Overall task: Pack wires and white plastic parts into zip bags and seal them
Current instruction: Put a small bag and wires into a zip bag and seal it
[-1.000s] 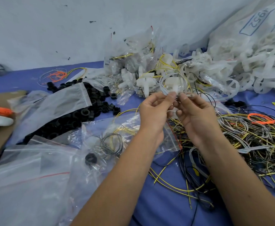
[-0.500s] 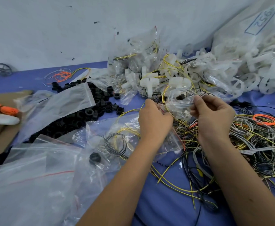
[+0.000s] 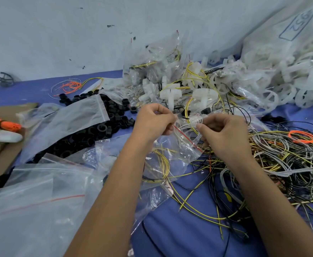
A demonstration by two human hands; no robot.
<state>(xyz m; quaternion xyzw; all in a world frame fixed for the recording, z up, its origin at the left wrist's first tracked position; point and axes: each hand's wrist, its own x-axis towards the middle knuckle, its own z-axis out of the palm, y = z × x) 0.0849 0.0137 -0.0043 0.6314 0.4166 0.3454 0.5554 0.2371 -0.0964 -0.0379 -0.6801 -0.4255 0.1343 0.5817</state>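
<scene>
- Single view, worn on the person's head, looking forward and down onto the blue tabletop (image 3: 179, 236).
- Close range: both forearms enter from 6 o'clock; the left hand (image 3: 152, 122) and right hand (image 3: 224, 133) meet near frame centre.
- Wide-angle lens; the wall (image 3: 59, 34) fills 10 to 12 o'clock.
- No second view shares the scene.

Clear glossy crinkled plastic zip bag (image 3: 181, 145), matt black plastic rings (image 3: 96, 130), translucent white plastic parts (image 3: 172, 93), brown cardboard (image 3: 1, 156).
</scene>
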